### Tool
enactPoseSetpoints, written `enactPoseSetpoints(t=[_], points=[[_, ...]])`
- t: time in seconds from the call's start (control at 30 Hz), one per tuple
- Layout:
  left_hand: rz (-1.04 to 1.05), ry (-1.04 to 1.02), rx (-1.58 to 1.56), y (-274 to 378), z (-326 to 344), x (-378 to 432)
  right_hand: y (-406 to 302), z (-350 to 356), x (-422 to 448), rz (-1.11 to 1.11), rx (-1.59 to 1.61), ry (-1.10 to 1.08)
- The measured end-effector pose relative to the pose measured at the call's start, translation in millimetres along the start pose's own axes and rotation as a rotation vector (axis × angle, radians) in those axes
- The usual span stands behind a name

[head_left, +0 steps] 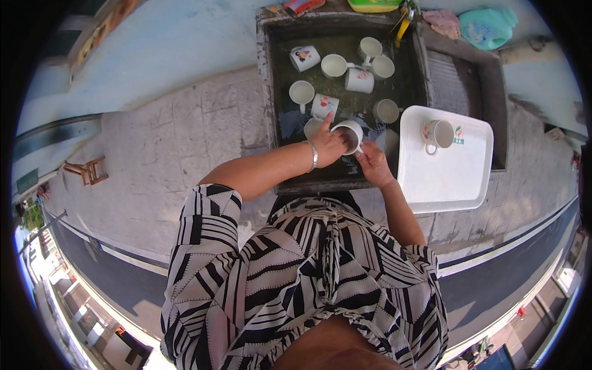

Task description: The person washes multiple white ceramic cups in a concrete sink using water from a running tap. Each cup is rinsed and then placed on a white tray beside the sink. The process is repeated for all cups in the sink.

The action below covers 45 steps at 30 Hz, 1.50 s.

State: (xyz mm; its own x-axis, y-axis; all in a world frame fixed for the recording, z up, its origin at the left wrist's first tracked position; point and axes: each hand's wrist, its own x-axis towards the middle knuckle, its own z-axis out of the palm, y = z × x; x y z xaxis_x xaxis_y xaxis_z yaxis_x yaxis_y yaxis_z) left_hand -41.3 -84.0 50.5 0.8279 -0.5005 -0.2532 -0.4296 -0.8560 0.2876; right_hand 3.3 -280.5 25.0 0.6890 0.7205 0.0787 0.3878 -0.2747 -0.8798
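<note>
Over a concrete wash basin [270, 83] of water, my right hand [375, 164] grips the handle of a white mug [350, 131]. The mug's mouth faces my left hand [326, 143], whose fingers reach inside it while the index finger points away over the basin. Several white mugs stand or lie in the water: one lies tipped with a printed picture [305, 58], another has a flower print [325, 106], and one stands upright [334, 65]. A mug partly behind my left hand shows only its rim. To the right, a flowered mug [438, 134] rests on a white tray [444, 185].
A yellow-ended tap [404, 28] rises at the basin's far right corner. A second concrete basin [490, 78] adjoins it, partly under the tray. Beyond it are a pink cloth [442, 23] and a turquoise plastic bottle [488, 28]. A wooden stool [89, 171] stands far left on the paving.
</note>
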Motion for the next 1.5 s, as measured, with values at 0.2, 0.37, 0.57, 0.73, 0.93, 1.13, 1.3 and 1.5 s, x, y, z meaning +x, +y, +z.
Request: enactPoseSetpoints(t=[0.2,0.37,0.57,0.73,0.93,1.13,1.3,1.5], points=[[-0.081,0.005,0.166,0.0,2.3,22.8,4.0,1.2,-0.5,0.195,0.140,-0.011],[-0.112,-0.325,0.094,15.2,-36.4,25.5,21.1,12.5,-16.1,0.255,0.334,0.100],[-0.088,0.492,-0.068,6.4,42.9,21.8,15.6,12.7,-13.7,0.194,0.204,0.059],[-0.173,-0.118,-0.141,12.5,7.4,13.7,13.0,9.4,-14.8,0.205,-0.004,0.033],[-0.473,0.353,-1.161,6.8,104.4,-16.1,33.8,9.3,-11.1,0.234,-0.554,-0.071],[-1.094,0.055,-2.024,0.0,118.3,4.0,64.6,34.9,-8.6,0.348,-0.723,-0.175],[-1.133,0.272,-2.175,-7.6,119.7,19.2,48.9,23.0,-0.7,0.546,-0.146,-0.159],[-0.573,0.177,-2.374,-16.4,88.9,16.8,-6.1,1.2,1.4,0.898,0.903,-0.100]])
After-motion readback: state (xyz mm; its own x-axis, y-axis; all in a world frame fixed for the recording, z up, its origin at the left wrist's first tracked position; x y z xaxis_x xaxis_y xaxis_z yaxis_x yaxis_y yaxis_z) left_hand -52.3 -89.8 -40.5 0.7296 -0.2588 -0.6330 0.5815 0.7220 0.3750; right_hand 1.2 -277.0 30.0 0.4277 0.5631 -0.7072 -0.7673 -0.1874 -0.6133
